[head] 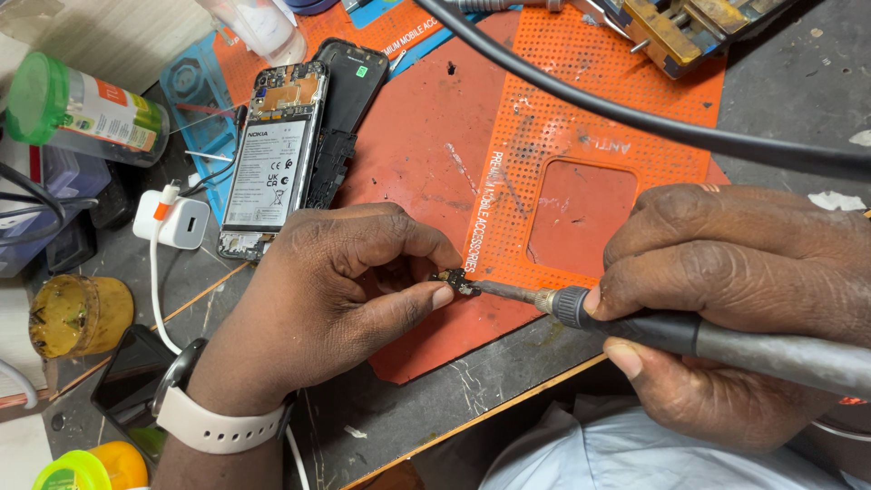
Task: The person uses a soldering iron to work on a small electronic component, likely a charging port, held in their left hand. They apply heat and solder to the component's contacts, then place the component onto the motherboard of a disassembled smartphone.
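left hand (340, 290) pinching small board (458, 283), soldering iron (635, 328)

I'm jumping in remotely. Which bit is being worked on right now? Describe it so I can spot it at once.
Start at the big orange work mat in the middle of the bench. At its near edge, the left hand pinches a tiny dark circuit part between thumb and fingertip. It is the only piece touched by the soldering iron in the right hand, unlike the opened phone lying further back.

A scuffed grey tabletop (508, 381) carries an orange repair mat (426, 154). An opened phone (272, 154) lies partly on the mat's left edge, beside a white charger plug (181, 222). A yellow jar (77, 313) stands further left.
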